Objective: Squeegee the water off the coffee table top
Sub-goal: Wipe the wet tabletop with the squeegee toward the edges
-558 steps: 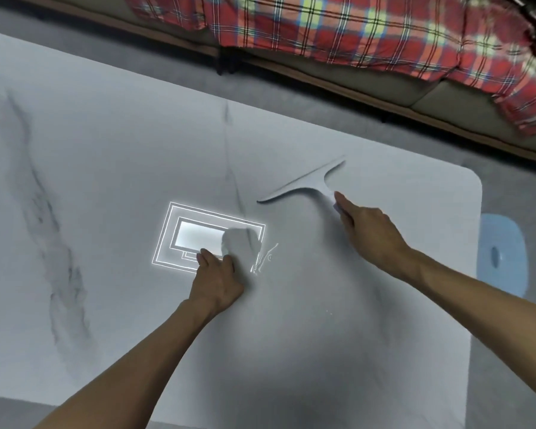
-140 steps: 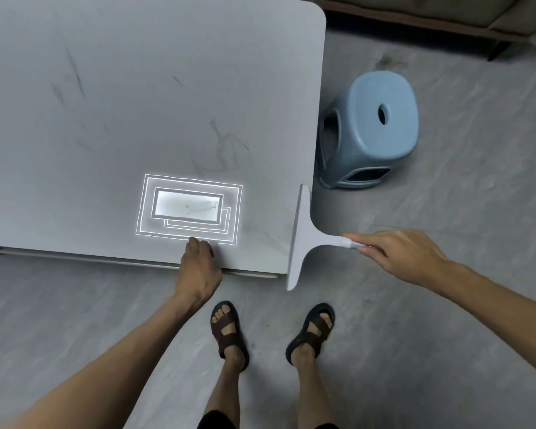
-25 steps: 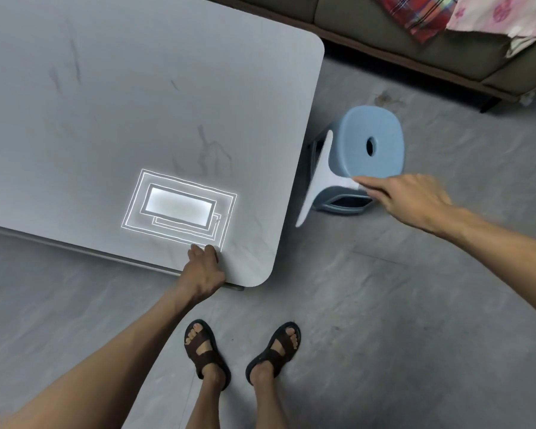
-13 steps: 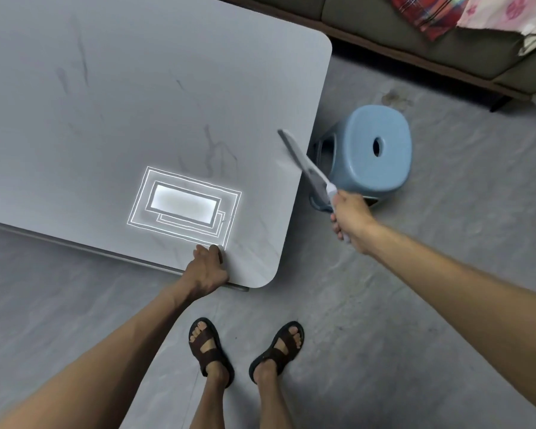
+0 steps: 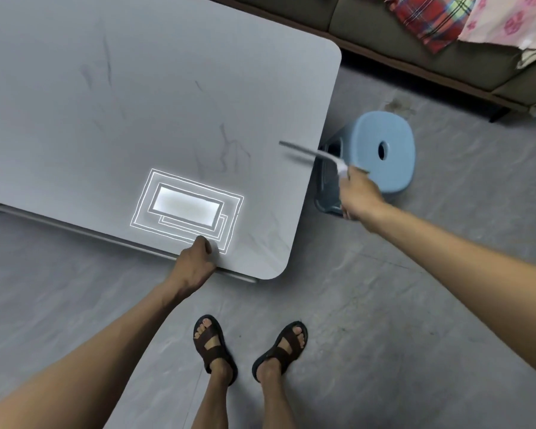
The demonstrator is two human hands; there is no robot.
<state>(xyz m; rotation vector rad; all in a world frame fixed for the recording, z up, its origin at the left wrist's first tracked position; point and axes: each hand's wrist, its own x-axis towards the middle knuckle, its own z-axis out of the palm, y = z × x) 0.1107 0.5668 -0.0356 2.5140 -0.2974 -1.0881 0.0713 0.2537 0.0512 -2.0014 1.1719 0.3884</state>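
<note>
Blurred: pale grey T-shaped plastic squeegee (image 5: pixel 310 154), smeared by motion into a thin streak; rubber lip and blade width impossible to make out.
Hidden: most of the squeegee handle, buried inside the right hand (image 5: pixel 358 195); fingertips of the left hand (image 5: pixel 195 264), tucked out of sight.
Cut off: far and left sides of the grey marble-look tabletop (image 5: pixel 136 103) with rounded corners, lost past the frame.
Wetness: cannot tell on the matt surface, apart from a bright rectangular light reflection (image 5: pixel 186 205) near the near edge.
Right hand: fist wrapped tight round the squeegee handle, held off the right edge of the tabletop, in front of the light blue plastic stool (image 5: pixel 381 150).
Squeegee and hand: blade reaching up and to the left from the fist, crossing the right edge of the tabletop, tip over the surface above the near-right corner; touching or lifted, cannot tell.
Squeegee look: slim, pale, edge-on, brighter white where it meets the fist.
Left hand: knuckles bent, resting on the near edge of the tabletop beside the reflection; clamped on the edge or only leaning, cannot tell.
Floor: grey, with two feet in brown strapped sandals (image 5: pixel 212 345) below the near-right corner.
Background: dark sofa (image 5: pixel 369 35) with a red plaid cloth (image 5: pixel 430 17) and a pink patterned cloth (image 5: pixel 514 20).
</note>
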